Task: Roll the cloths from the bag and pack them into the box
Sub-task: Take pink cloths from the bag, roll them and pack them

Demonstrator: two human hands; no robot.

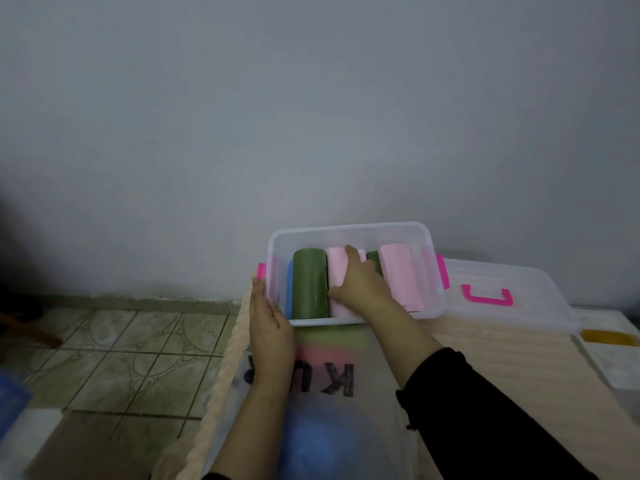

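Note:
A clear plastic box (349,230) with pink latches stands at the table's far edge against the wall. Inside lie rolled cloths side by side: a blue one (289,289) at the left wall, a green roll (309,284), a pink roll (337,271), another green roll (373,259) mostly hidden, and a pink roll (400,278). My right hand (360,280) reaches into the box and lies over the middle pink roll, fingers curved round it. My left hand (268,317) presses flat against the box's left front corner. A translucent bag (322,403) with cloths inside lies in front of the box.
The box's clear lid (512,271) with a pink handle lies to the right on the beige table cover (502,348). A white container with yellow contents (609,344) stands at the far right. Tiled floor (121,355) lies left of the table.

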